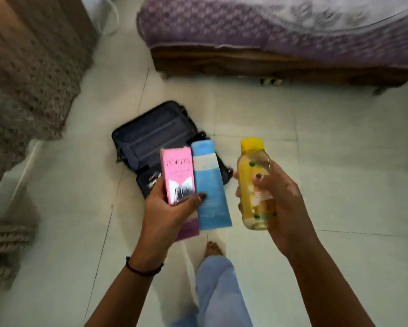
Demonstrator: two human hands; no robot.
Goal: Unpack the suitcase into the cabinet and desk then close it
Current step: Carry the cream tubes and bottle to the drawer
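Toiletries, all light, near suitcase (151, 138): left hand (167, 208) pinching stiff box (177, 175) plus soft tube (210, 185); right hand (280, 204) wrapped round bottle (252, 185), probably slick.

I am in a bedroom in a home. Far on the right is a bed (280, 31) with a purple cover (210, 24) on a brown wooden frame (245, 64). The floor (339, 138) has big white tiles. My open suitcase (151, 135) lies on it, in front of the bed.
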